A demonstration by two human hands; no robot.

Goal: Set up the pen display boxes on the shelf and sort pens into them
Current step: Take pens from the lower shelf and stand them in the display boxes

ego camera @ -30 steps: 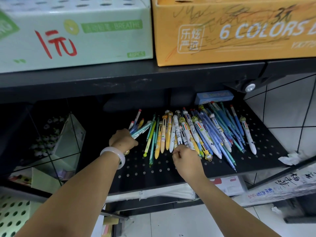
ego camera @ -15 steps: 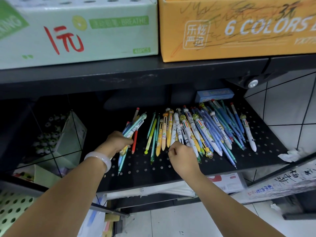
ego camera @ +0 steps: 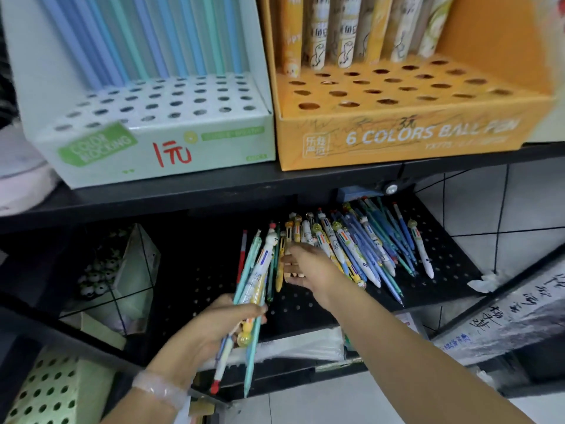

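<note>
My left hand [ego camera: 211,328] grips a bundle of pens [ego camera: 253,283], teal and white ones, lifted off the lower black perforated shelf [ego camera: 452,270]. My right hand [ego camera: 308,267] reaches into the pile of loose pens [ego camera: 360,246] on that shelf, fingers spread over several of them. On the upper shelf stand two display boxes. The pale green box [ego camera: 165,133] holds blue and teal pens along its back rows. The orange "6 COLORS BALL PEN" box [ego camera: 406,130] has several patterned pens at the back and many bare holes in front.
A wire-grid compartment with a small carton [ego camera: 134,270] sits left of the pen pile. A green perforated box [ego camera: 46,390] lies at the bottom left. Crumpled tissue [ego camera: 483,283] rests at the shelf's right edge. White floor tiles show below.
My left hand has pulled its bundle of pens back toward me and off the shelf. My right hand has opened over the pile. The view has tilted up to show the box tops.
</note>
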